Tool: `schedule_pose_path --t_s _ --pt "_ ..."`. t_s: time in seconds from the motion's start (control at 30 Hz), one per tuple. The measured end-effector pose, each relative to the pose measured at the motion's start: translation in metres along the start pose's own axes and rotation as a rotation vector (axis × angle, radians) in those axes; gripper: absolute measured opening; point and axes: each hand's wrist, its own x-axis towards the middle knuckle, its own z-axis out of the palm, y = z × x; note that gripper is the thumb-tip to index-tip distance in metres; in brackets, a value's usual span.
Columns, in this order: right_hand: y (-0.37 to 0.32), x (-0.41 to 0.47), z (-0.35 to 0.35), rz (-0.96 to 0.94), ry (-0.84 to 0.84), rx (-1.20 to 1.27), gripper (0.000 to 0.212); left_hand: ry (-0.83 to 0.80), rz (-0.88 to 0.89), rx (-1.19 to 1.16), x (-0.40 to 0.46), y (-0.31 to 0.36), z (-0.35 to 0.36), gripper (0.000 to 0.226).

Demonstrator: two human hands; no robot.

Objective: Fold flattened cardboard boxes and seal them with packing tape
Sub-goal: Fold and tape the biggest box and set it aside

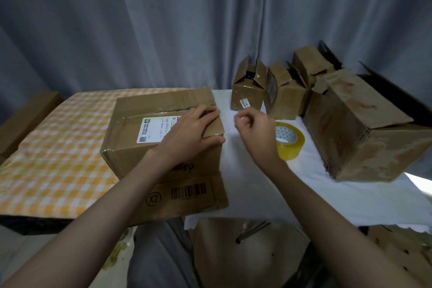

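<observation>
Brown cardboard box (163,128), white label (155,129), yellow tape roll (289,141), orange-and-white checked cloth (58,147), grey curtain (163,18)

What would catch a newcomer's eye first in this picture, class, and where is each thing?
First, the big cardboard box in the middle of the table, with the left hand pressing flat on its taped top near the right edge. Beside it hovers the right hand, fingers curled, above the white cloth. Just behind that hand lies a yellow roll of tape, with a cluster of rough boxes further right.
</observation>
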Motion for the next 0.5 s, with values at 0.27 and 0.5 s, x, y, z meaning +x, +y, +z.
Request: schedule_pose_path --t_s 0.27,0.5 --pt "-0.038 -0.004 0.019 0.272 -0.136 0.192 0.014 -0.079 0.032 -0.121 0.002 -0.010 -0.011 0.065" --pt "-0.042 0.004 0.015 0.518 -0.198 0.312 0.023 -0.298 0.226 0.229 0.071 -0.038 -0.022 0.065"
